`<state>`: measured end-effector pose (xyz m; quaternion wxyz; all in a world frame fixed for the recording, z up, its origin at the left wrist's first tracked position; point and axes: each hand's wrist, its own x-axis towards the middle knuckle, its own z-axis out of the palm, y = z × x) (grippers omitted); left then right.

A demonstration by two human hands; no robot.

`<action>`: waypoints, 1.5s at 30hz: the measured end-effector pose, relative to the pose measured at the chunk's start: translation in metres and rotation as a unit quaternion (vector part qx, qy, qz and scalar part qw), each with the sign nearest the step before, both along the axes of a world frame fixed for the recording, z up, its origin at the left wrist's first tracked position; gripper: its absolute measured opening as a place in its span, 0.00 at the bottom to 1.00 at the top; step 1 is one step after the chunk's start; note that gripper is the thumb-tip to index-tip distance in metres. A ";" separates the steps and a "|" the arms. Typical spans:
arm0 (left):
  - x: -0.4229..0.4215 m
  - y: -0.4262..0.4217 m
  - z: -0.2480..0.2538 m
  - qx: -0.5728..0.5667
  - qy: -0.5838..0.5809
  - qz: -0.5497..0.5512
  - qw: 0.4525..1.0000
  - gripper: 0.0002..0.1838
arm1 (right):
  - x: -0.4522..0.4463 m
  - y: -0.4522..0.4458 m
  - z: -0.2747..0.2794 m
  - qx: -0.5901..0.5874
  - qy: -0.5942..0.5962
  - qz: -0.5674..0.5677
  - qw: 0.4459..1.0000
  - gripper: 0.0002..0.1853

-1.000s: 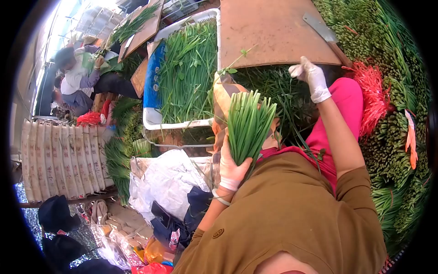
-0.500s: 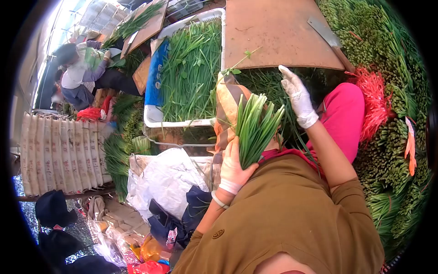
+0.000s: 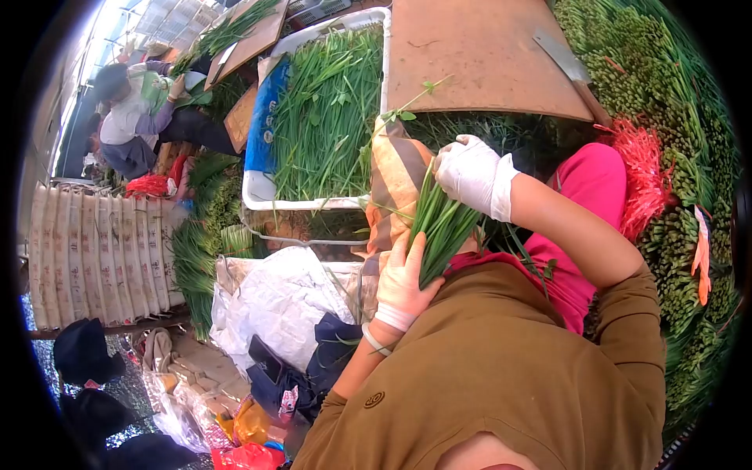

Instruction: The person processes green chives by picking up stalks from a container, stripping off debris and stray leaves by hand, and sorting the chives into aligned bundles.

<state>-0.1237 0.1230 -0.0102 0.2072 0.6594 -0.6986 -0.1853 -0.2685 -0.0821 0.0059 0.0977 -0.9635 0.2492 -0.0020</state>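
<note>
My left hand (image 3: 403, 286), in a thin whitish glove, is wrapped round the lower part of a bunch of green garlic chives (image 3: 440, 235) in front of my chest. The bunch leans up and to the right. At its upper end my right hand (image 3: 474, 174), also in a white glove, is closed over the pale stem ends with curled fingers. Those ends are mostly hidden behind it. Below the right hand, a few loose leaves (image 3: 529, 254) hang over my lap. An orange and brown striped cloth (image 3: 395, 168) lies just left of the bunch.
A white crate (image 3: 305, 205) full of chives stands ahead. Beside it is a brown board (image 3: 478, 59) with a knife (image 3: 562, 55). Stacked bundles (image 3: 658, 313) and red ties (image 3: 638, 176) lie at right. Another person (image 3: 129, 117) works at upper left. White sacking (image 3: 286, 301) lies at left.
My right hand has come from open and raised, right of the bunch, leftward and down onto its upper end, its fingers now curled. My left hand stays round the chives.
</note>
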 end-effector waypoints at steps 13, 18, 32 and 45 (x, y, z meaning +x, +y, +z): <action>0.012 -0.003 -0.014 0.015 0.144 0.043 0.989 0.53 | -0.087 -0.002 -0.094 0.587 -0.509 -0.422 0.466 0.29; 0.011 -0.004 -0.007 0.034 0.139 0.039 0.989 0.53 | -0.040 0.035 -0.133 0.760 -0.567 -0.230 0.218 0.43; 0.002 -0.009 0.009 0.007 0.012 -0.047 0.999 0.47 | -0.010 0.060 -0.050 0.655 -0.623 -0.205 0.375 0.18; 0.011 -0.004 0.007 0.033 0.039 -0.083 0.995 0.41 | 0.000 0.052 -0.042 0.675 -0.549 -0.268 0.414 0.26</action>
